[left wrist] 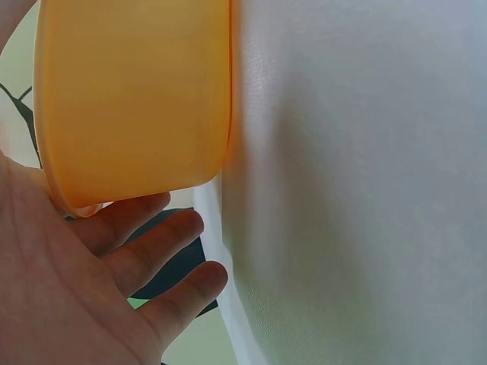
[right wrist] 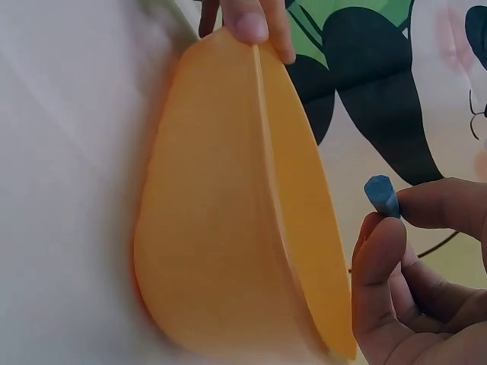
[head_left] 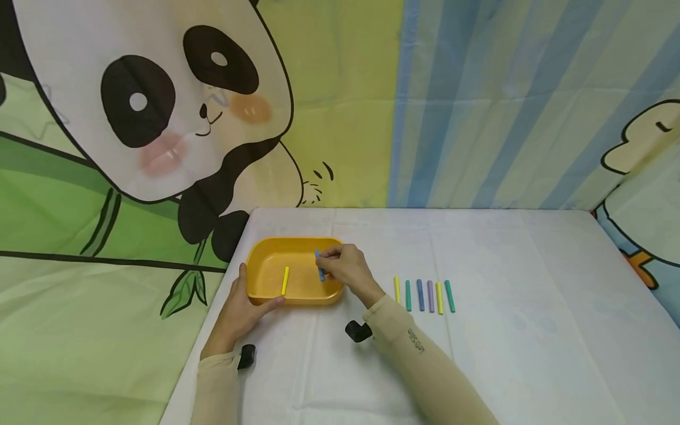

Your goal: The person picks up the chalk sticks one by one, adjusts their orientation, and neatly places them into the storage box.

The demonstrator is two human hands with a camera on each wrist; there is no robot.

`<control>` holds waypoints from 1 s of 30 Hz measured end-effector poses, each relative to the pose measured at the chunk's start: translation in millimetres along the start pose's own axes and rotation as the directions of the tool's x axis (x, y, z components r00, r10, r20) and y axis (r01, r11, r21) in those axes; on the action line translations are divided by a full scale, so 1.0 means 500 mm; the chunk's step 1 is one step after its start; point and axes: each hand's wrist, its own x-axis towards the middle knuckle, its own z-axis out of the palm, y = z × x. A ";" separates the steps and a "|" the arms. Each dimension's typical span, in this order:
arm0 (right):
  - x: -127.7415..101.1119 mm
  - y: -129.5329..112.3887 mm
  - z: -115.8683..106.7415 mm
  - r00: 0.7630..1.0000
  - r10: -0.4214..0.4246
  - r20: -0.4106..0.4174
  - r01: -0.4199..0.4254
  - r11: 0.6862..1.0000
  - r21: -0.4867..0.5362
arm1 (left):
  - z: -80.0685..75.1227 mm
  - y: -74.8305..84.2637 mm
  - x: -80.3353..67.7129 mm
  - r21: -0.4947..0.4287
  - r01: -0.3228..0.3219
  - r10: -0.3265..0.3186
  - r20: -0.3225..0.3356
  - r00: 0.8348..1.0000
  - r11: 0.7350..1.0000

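Nearest: cream sleeves (head_left: 441,366) on both forearms, a black wrist-worn device (head_left: 359,331) by each cuff.

Left hand (head_left: 236,316) at the left near corner of the yellow-orange plastic tray (head_left: 267,268): thumb along the near side, other fingers spread along the left end, not clenched; probably steadying it. Tray sits flat on the white-covered table (head_left: 531,354), near its left edge, so both hands reach it.

Right hand (head_left: 347,268) pinches a chalk-like blue stick (right wrist: 381,195) between thumb and fingertips, over the tray's right end. Grip near mid-length, both ends free, likely for easy control. Can't tell whether the stick touches the tray.

Inside the tray: one yellow stick (head_left: 285,281), lower end toward the near wall.

Right of the tray, six sticks in a spaced row, left to right: yellow, green, blue, purple (head_left: 430,296), yellow, green (head_left: 450,296). Gaps presumably leave finger room for single picks.

Far: panda-print backdrop (head_left: 159,118), blue-striped section to its right.
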 end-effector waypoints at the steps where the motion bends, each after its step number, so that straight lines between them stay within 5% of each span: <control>1: 0.002 -0.002 0.005 1.000 -0.001 0.004 0.001 1.000 0.010 | -0.001 0.000 0.000 0.002 0.000 0.000 0.000 1.000 1.000; 30: 0.058 0.034 0.126 0.993 0.102 -0.053 -0.108 0.986 -0.129 | 0.003 0.000 0.002 -0.001 0.005 -0.005 -0.010 1.000 1.000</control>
